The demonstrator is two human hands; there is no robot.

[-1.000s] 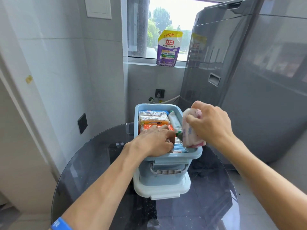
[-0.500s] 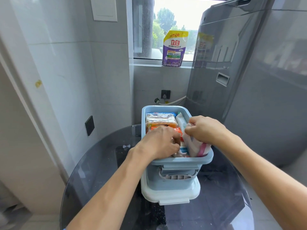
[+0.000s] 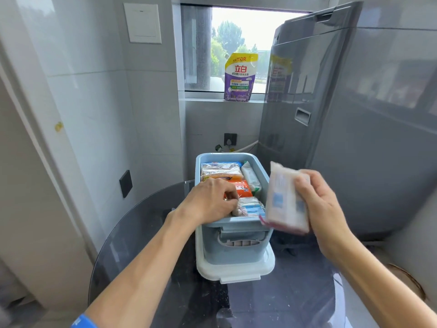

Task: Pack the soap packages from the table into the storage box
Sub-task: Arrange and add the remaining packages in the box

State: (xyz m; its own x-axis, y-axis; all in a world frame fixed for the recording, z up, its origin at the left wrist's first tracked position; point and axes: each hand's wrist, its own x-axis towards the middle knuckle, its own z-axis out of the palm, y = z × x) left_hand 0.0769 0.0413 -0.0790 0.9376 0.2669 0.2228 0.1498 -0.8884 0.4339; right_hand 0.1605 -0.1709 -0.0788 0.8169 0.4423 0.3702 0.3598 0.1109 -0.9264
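Holding 1 soap package beside the storage box, right hand needs a gap; left hand, fingers curled, presses the packed bars aside.

Round dark glass table, white lid lying on it, blue storage box standing in the lid

Home laundry or utility nook. Grey washing machine with raised lid at right, purple laundry detergent refill pouch standing on the window sill, glossy grey wall tiles, wall socket with hose beside it, round dark glass surface.
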